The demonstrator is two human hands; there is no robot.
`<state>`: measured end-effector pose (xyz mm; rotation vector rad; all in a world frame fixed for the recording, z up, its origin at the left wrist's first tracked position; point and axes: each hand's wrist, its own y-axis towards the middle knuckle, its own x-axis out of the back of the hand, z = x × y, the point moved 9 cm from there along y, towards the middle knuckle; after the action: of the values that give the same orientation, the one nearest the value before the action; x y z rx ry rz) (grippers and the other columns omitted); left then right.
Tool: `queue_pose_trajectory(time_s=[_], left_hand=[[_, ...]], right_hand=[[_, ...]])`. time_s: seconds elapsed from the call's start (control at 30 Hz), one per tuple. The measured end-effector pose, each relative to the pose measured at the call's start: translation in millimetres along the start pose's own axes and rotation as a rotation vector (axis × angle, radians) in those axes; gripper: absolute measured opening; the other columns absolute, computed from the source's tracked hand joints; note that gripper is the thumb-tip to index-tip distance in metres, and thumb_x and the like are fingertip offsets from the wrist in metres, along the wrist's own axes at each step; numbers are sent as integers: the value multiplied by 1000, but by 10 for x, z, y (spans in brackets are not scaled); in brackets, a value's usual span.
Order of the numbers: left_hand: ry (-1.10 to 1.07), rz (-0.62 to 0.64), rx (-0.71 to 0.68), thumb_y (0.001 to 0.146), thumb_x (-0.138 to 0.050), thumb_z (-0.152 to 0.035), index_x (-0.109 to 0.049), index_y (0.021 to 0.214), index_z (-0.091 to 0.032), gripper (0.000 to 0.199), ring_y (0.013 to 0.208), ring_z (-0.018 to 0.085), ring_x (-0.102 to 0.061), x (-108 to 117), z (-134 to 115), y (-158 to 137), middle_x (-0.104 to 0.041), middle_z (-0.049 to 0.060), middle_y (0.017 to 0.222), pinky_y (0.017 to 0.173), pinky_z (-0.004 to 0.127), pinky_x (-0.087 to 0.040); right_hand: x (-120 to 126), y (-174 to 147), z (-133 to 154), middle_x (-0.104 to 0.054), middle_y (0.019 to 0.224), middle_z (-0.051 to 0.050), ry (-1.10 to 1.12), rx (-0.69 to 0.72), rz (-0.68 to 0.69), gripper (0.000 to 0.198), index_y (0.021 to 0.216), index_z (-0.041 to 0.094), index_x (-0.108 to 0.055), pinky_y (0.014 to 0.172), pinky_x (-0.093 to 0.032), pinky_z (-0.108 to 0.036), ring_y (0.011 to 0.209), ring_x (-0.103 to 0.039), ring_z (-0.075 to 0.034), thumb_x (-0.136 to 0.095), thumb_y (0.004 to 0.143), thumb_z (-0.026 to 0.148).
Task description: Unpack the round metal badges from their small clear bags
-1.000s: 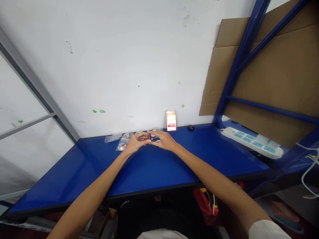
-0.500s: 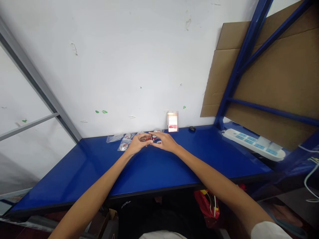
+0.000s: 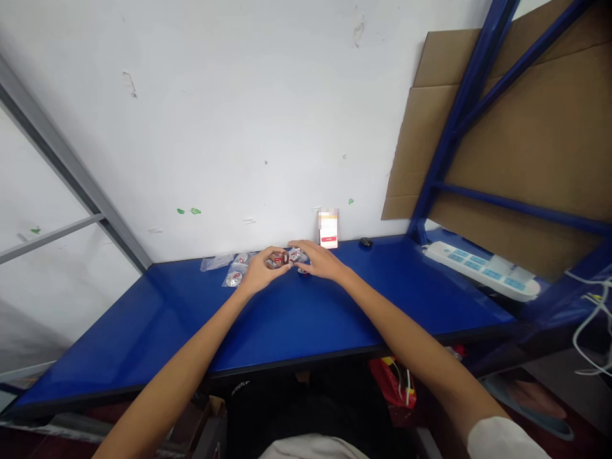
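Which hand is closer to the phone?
Right. The right hand is just in front of the phone; the left hand is farther away, off to the left.

Head view: head-worn, facing forward and downward.
Blue table [image 3: 296, 325]: seen from above its near edge, close range, lower half of frame.
White wall [image 3: 268, 108]: farther off, upper center.

Partly unresolved, blue table [image 3: 287, 325]
Object [image 3: 285, 257] in left hand [image 3: 261, 273] is too small to identify; phone's [image 3: 328, 240] upper screen, at back edge, is blurred.
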<state>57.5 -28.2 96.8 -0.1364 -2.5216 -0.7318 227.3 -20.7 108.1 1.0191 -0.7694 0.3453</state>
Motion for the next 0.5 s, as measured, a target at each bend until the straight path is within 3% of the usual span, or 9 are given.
queue_pose_trajectory(time_s=[0.17,0.3,0.43,0.5], left_hand=[[152,75,-42,80,-82,-53,-79,115,-23,46,82,23,-70,-38,-24,-3,-77,8,109,74,34,-58],[203,166,-43,81,-81,-55,-81,114,-23,45,77,23,-69,-146,45,-15,-77,6,99,72,34,-55],[174,207,-12,81,-81,-55,-80,116,-24,47,75,22,-69,-214,126,-23,-78,5,95,72,34,-55],[88,205,30,81,-82,-53,-79,118,-23,48,77,22,-70,-230,156,-24,-79,6,98,73,34,-56]], right_hand=[[62,-59,-375,-79,119,-10,-79,-130,103,33,124,21,-76,93,-59,-40,107,-75,-28,-68,93,16],[72,-92,-434,-82,107,-6,-62,-147,203,19,106,23,-82,83,-58,-34,95,-76,-26,-71,91,18],[76,-84,-373,-81,106,-6,-18,-158,208,16,105,23,-82,85,-57,-34,95,-75,-25,-74,91,24],[20,-73,-296,-80,114,-7,61,-156,215,29,117,24,-79,90,-57,-36,101,-75,-26,-80,89,31]])
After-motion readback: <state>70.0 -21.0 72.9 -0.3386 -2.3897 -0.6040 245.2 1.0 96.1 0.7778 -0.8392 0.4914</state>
